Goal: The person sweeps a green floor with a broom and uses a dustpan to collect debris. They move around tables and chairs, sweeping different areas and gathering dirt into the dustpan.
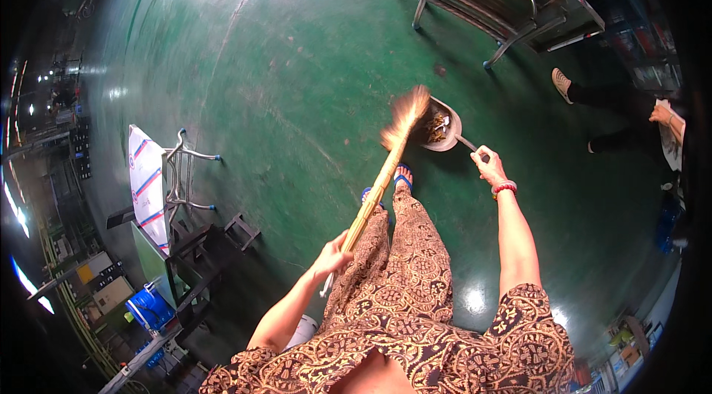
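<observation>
A straw broom (383, 171) slants up from my lap to the floor, and my left hand (332, 255) is closed round its handle. The broom's bristles are blurred and spread beside the mouth of a pale dustpan (454, 124). Brownish scraps and white bits of litter (439, 126) lie inside the pan. My right hand (489, 165) grips the pan's dark handle, out in front and to the right. The bristles hide part of the pan's left edge.
Green floor (297, 90) spreads around my sandalled feet. A metal-legged table (512, 8) stands at the far right, with another person's shoe (561, 85) near it. On the left are a folding table (148, 186), a dark stool (241, 232) and a blue container (150, 308).
</observation>
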Available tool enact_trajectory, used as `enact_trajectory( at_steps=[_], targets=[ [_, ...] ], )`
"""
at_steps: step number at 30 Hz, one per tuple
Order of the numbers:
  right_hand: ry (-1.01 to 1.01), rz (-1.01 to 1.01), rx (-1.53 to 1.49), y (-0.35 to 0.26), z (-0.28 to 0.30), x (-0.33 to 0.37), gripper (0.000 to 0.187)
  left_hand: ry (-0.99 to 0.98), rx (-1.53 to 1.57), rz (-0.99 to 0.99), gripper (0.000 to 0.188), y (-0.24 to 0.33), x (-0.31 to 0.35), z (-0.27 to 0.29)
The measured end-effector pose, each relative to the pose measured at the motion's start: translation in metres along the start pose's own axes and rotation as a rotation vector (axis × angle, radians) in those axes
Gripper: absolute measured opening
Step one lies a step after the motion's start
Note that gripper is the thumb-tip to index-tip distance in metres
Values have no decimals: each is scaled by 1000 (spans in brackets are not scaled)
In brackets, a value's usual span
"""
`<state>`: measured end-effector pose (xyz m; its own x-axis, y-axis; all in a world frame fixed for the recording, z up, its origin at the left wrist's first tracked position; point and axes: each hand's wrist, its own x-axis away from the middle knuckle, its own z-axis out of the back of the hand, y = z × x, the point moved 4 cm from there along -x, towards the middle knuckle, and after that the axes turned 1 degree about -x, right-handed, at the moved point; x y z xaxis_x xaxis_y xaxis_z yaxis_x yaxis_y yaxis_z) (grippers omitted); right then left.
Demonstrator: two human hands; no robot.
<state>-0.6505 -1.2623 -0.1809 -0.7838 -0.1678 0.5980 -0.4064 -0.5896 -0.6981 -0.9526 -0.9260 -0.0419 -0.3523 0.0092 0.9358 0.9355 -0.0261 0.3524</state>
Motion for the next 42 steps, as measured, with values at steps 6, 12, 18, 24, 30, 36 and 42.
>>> enact_trajectory(
  at_steps=[6, 12, 18, 24, 30, 36, 42],
  targets=[
    [-5, -18, -7, -6, 7, 3, 25, -1, 491, 135, 75, 11, 105, -18],
    [-86, 12, -31, -1, 21, 9, 25, 306, 241, 18, 78, 31, 100, 26],
    [-37, -68, -118, 45, 59, 37, 23, 370, 215, -117, 61, 42, 10, 93],
    [63, -122, -189, 96, 55, 69, 20, 460, 239, -11, 38, 35, -86, 35],
    [182, -161, -247, 137, 56, 94, 21, 115, 29, 52, 63, 15, -31, -60],
    [170, -142, -269, 155, 65, 104, 22, -321, 658, 300, 47, 37, 15, -71],
    [197, -142, -262, 154, 78, 108, 21, -361, 932, 294, 49, 83, 101, -39]
  ],
)
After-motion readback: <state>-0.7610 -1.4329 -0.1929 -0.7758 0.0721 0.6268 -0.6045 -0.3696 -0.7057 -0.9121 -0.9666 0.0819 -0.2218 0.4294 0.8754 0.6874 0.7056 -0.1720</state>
